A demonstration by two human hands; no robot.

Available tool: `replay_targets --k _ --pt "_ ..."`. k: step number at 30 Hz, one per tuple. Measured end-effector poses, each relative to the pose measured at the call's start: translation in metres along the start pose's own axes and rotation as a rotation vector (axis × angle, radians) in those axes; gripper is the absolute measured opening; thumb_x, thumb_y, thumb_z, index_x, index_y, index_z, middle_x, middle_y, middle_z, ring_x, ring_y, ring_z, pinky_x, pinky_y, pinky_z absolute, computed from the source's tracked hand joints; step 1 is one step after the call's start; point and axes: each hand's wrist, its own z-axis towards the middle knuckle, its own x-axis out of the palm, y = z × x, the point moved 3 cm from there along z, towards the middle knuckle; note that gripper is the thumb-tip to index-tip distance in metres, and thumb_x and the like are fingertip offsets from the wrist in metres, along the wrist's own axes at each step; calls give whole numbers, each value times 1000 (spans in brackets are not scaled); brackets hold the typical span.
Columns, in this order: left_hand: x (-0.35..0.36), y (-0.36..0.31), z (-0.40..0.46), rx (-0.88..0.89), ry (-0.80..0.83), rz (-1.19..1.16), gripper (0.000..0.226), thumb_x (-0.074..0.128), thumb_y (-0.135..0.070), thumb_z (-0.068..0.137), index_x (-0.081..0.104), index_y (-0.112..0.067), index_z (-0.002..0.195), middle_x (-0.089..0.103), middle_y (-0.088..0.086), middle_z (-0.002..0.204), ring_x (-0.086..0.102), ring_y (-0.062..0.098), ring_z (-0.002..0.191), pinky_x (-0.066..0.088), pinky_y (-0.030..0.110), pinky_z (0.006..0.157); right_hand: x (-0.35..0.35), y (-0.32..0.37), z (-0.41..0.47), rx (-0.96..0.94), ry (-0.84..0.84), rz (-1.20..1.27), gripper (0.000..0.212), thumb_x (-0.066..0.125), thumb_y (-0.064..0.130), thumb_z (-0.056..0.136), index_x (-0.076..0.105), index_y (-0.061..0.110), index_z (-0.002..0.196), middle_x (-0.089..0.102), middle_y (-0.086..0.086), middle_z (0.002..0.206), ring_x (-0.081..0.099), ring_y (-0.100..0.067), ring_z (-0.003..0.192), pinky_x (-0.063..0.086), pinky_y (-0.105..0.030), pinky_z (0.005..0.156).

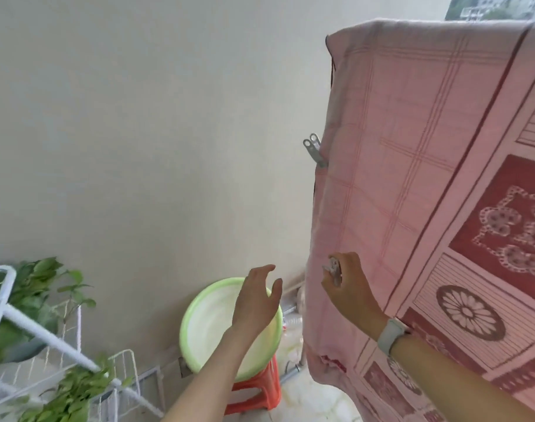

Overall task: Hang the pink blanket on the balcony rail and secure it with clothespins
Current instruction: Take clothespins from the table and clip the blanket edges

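Pink blanket hangs draped over the rail, one metal clothespin on its side edge. Right hand pinches a second clip, probably not yet biting cloth; a thin bite could slip. Left hand open, holding nothing, over green basin.

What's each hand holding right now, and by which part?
The right hand pinches a metal clothespin by its lower end, against the pink blanket. The left hand is open and holds nothing.
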Motion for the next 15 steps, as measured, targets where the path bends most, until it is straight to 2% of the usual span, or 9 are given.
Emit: replay_targets --k 2,4,6,9,12,15 --pt "15 5 42 50 51 -57 35 50 -22 90 48 -14 124 52 2 126 49 17 115 36 23 94 11 -11 19 86 -3 -13 27 52 14 88 45 11 114 48 -7 99 50 -16 74 40 -25 72" --pt "35 8 79 91 140 -125 34 52 -18 90 50 -11 123 55 5 124 53 20 112 40 27 95 21 -21 33 142 -13 -26 33 49 15 90 41 18 122 50 -2 85 49 -12 71 38 -15 64" --pt "55 6 110 109 234 -213 32 52 -15 89 51 -10 121 56 7 122 55 22 108 43 34 94 27 -26 42 193 -78 -28 35 47 12 91 40 22 123 51 -2 88 48 -10 73 36 -10 63" --pt "76 1 144 147 361 -327 36 51 -21 89 50 -10 123 54 0 117 52 17 106 43 36 95 35 -31 50 281 -175 -67 37 47 11 91 42 16 127 50 -2 107 49 -11 90 34 -15 80" --pt "92 -5 170 215 416 -416 33 55 -19 86 53 -8 117 51 -7 103 48 12 98 39 29 87 36 -30 53 335 -248 -134 35 48 13 91 43 15 126 50 1 103 49 -2 85 35 -17 79" --pt "101 -2 183 170 375 -468 11 59 -16 84 60 -12 95 60 -3 86 55 15 84 45 32 78 38 -32 55 366 -275 -188 33 48 14 91 45 17 123 53 -1 97 51 -9 81 39 -18 74"
